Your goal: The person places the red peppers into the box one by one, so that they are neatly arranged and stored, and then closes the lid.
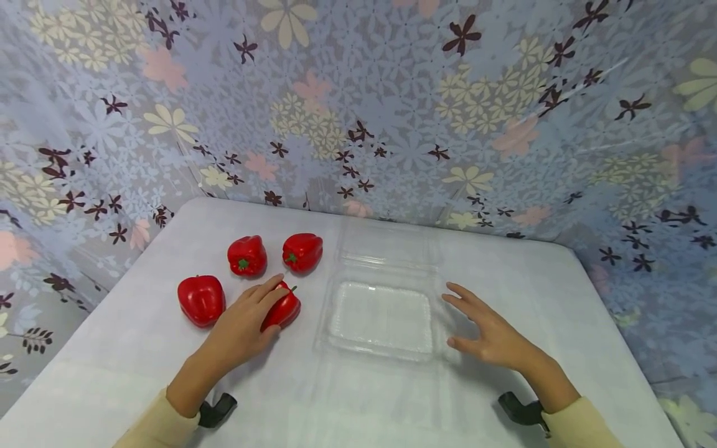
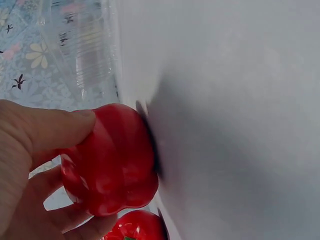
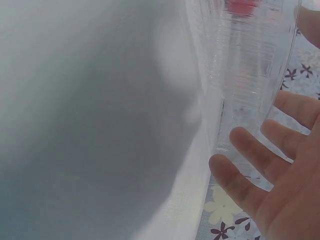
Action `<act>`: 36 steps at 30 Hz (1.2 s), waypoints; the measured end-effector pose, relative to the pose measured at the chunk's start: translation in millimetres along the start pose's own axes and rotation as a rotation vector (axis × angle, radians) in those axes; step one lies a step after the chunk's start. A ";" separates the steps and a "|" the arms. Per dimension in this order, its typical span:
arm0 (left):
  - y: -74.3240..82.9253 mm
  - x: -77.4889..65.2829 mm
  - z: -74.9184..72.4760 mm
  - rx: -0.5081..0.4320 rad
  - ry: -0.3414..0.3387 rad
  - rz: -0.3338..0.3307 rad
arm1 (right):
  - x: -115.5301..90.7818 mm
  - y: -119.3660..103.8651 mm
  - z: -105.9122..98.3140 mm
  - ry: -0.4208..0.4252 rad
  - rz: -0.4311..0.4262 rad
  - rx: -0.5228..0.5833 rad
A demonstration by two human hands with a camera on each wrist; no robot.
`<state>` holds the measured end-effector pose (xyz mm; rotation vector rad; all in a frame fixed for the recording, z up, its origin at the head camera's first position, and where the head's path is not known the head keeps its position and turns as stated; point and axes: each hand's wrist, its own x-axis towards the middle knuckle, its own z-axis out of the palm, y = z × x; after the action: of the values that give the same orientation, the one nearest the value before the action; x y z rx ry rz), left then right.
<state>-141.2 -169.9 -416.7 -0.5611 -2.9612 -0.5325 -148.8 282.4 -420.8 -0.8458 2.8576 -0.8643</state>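
Observation:
My left hand (image 1: pixel 241 328) grips a red bell pepper (image 1: pixel 285 306) at the left of the table, thumb on one side and fingers over the other. In the left wrist view that bell pepper (image 2: pixel 112 160) fills the grasp, close to the white tabletop. A clear plastic clamshell box (image 1: pixel 381 356) lies with its lid spread back, right of the peppers. Just right of the box, my right hand (image 1: pixel 490 333) is spread with nothing in it. In the right wrist view its fingers (image 3: pixel 265 165) are apart near the box's transparent wall (image 3: pixel 250 65).
Three more red bell peppers stand on the white-covered table (image 1: pixel 504 274): one at left (image 1: pixel 201 301), one behind (image 1: pixel 247 256), one nearer the box (image 1: pixel 302 252). The clear lid (image 1: pixel 388 244) reaches toward the back edge. Flowered cloth (image 1: pixel 358 112) hangs behind.

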 end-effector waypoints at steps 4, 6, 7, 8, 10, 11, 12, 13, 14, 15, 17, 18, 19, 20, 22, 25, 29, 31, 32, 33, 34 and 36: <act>1.2 -0.7 1.7 0.016 0.013 0.001 | -2.5 0.9 -0.1 0.007 -0.013 -0.005; 1.1 -0.6 2.2 0.026 0.024 0.004 | -2.6 1.2 0.1 0.007 -0.016 -0.002; 0.9 -0.2 2.0 0.029 0.027 0.008 | -2.5 0.9 -0.1 0.007 -0.014 -0.001; 0.6 0.1 1.9 0.027 0.027 0.010 | -2.3 0.6 -0.3 0.006 -0.013 0.001; 0.2 0.6 1.9 0.022 0.025 0.013 | -2.1 0.2 -0.2 0.006 -0.009 0.003; 0.1 0.7 1.9 0.017 0.024 0.011 | -1.9 0.0 -0.1 0.005 -0.008 0.002; 0.0 0.7 2.0 0.013 0.026 0.009 | -1.6 -0.3 0.0 0.004 -0.007 0.000; -0.1 0.7 2.2 0.009 0.028 0.006 | -1.4 -0.6 0.1 0.003 -0.004 0.000; -0.2 0.7 2.4 0.006 0.029 0.003 | -1.0 -0.8 0.1 0.003 -0.004 -0.002; -0.2 0.7 2.6 0.004 0.031 0.001 | -0.8 -1.0 0.2 0.003 -0.003 -0.003; -0.1 0.4 2.7 0.000 0.034 -0.004 | -0.4 -1.2 0.2 0.004 -0.003 0.002; -0.1 0.1 2.6 0.000 0.034 -0.003 | -0.4 -1.3 0.2 0.005 -0.002 0.005; 0.0 0.0 2.6 -0.001 0.035 -0.003 | -0.5 -1.3 0.2 0.005 -0.002 0.008; 0.2 -0.1 2.4 -0.003 0.035 -0.001 | -0.9 -1.3 0.3 0.007 -0.002 0.009; 0.6 -0.4 2.0 -0.009 0.037 0.001 | -1.5 -1.2 0.1 0.003 0.002 0.014; 1.2 -0.3 2.0 -0.020 0.042 0.006 | -2.1 -1.5 -0.4 0.000 0.006 0.007; 1.1 -0.3 1.9 -0.031 0.056 0.013 | -1.6 -2.6 -1.7 0.002 0.009 0.008; 0.4 -0.4 1.8 -0.036 0.070 0.023 | -1.1 -3.6 -2.4 -0.009 0.019 0.017; 0.0 -0.5 1.4 -0.041 0.079 0.031 | -0.8 -4.1 -2.5 -0.014 0.021 0.021; -0.4 -0.4 1.1 -0.044 0.091 0.042 | -0.4 -4.4 -2.6 -0.019 0.022 0.022; -0.8 -0.3 0.4 -0.045 0.099 0.052 | 0.0 -4.8 -2.8 -0.024 0.022 0.023; -1.1 0.6 -1.8 -0.049 0.111 0.073 | 0.7 -5.1 -3.0 -0.035 0.028 0.019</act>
<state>-142.2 -171.3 -415.4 -0.6201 -2.8190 -0.6097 -147.4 280.0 -415.5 -0.8083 2.8201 -0.8634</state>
